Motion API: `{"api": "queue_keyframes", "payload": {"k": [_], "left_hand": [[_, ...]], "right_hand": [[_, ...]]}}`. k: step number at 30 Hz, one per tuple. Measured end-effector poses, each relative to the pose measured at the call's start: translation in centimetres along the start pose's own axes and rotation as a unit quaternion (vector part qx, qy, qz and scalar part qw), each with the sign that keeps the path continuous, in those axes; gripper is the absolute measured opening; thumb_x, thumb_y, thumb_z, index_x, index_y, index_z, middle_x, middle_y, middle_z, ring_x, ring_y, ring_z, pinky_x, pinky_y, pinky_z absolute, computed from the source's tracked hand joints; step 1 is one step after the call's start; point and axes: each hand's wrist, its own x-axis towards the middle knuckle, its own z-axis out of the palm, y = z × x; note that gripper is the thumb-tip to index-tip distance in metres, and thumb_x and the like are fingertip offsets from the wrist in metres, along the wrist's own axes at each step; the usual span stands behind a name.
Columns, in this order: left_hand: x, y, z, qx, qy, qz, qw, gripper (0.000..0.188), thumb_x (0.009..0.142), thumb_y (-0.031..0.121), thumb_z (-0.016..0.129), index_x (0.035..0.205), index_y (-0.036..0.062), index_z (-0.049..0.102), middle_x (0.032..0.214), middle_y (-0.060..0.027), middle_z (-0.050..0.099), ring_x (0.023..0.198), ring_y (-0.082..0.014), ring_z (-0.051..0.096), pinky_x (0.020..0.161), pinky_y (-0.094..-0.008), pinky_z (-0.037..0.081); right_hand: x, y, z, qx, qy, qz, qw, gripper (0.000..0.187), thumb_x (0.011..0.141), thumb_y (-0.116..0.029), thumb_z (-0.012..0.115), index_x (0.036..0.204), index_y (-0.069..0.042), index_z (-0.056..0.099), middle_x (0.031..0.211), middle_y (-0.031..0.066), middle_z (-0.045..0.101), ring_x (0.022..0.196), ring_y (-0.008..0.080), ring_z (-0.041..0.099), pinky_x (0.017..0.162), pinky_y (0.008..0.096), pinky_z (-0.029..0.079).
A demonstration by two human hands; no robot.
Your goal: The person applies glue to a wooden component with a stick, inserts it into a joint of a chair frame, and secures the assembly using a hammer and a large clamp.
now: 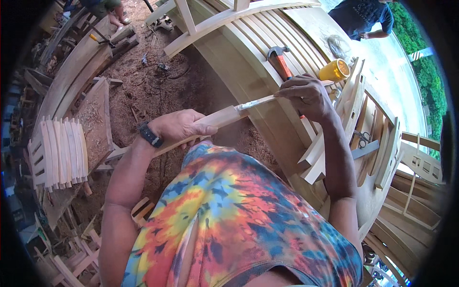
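1. Tie-dyed shirt point(220, 205), nearest the camera, fills the space below the left grip point(178, 126); the work is held just past it, probably to be seen from straight above.
2. Slatted bench point(239, 76) stretches beyond and beneath the right grip point(308, 97), carrying tools and loose pieces, seemingly so that they stay within that arm's reach.
3. Row of curved slats point(62, 153) lies well to the left of the left grip, side by side, perhaps to keep like pieces together.
4. Wooden bar point(222, 118) runs through the left grip, its far end slanting up toward the right grip; held in the air, it likely stays reachable from all sides.
5. Left grip is closed around the bar, thumb on top and fingers beneath, which should stop it rolling.
6. Right grip pinches the tip of a pale strip point(264, 101) in line with the bar; whether that is the bar's own tongue or a separate applicator cannot be told.
7. Orange-handled hammer point(281, 66) rests just beyond the right grip, partly hidden by it.
8. Scissors point(363, 138) lie to the right of that forearm.
9. Yellow jar point(333, 71) sits near the right grip, on its far side.
10. White paste point(247, 104) coats the strip between both grips, presumably why fingers avoid its middle.
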Motion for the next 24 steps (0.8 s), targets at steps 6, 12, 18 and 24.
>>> {"api": "queue_keyframes", "payload": {"k": [6,12,18,24], "left_hand": [[0.0,-0.1,-0.8,-0.020,0.002,0.012,1.000,0.054,0.094,0.052,0.067,0.111,0.0015,0.062,0.073,0.0009,0.058,0.057,-0.0087,0.060,0.049,-0.0258,0.051],[-0.9,-0.4,-2.0,0.026,0.054,0.026,0.998,0.040,0.097,0.043,0.064,0.102,0.0031,0.064,0.076,-0.0025,0.063,0.060,-0.0110,0.062,0.052,-0.0287,0.053],[0.3,-4.4,-1.4,0.032,0.203,-0.026,0.978,0.036,0.096,0.037,0.067,0.097,0.0012,0.065,0.071,-0.0025,0.062,0.061,-0.0119,0.062,0.055,-0.0317,0.052],[1.9,-7.3,-1.8,0.153,0.297,-0.047,0.941,0.040,0.094,0.038,0.069,0.097,-0.0009,0.062,0.077,-0.0124,0.068,0.063,-0.0177,0.065,0.059,-0.0368,0.053]], "right_hand": [[1.1,-0.4,-0.5,-0.047,0.007,-0.037,0.998,0.023,0.075,-0.002,0.070,0.089,-0.016,0.080,0.091,0.0008,0.074,0.088,0.0197,0.070,0.088,0.0368,0.048],[-0.8,-0.8,-5.4,-0.075,0.067,-0.010,0.995,0.016,0.073,-0.004,0.072,0.085,-0.013,0.078,0.088,0.0043,0.073,0.083,0.0214,0.068,0.080,0.0372,0.048],[-2.5,4.4,-10.1,-0.156,0.163,0.211,0.951,0.032,0.083,-0.006,0.060,0.106,-0.018,0.079,0.100,0.0107,0.074,0.091,0.0310,0.071,0.081,0.0421,0.056],[-6.1,8.7,-17.9,-0.349,0.036,0.537,0.767,0.030,0.082,-0.010,0.058,0.105,-0.012,0.077,0.105,0.0168,0.073,0.096,0.0333,0.072,0.084,0.0444,0.056]]}}
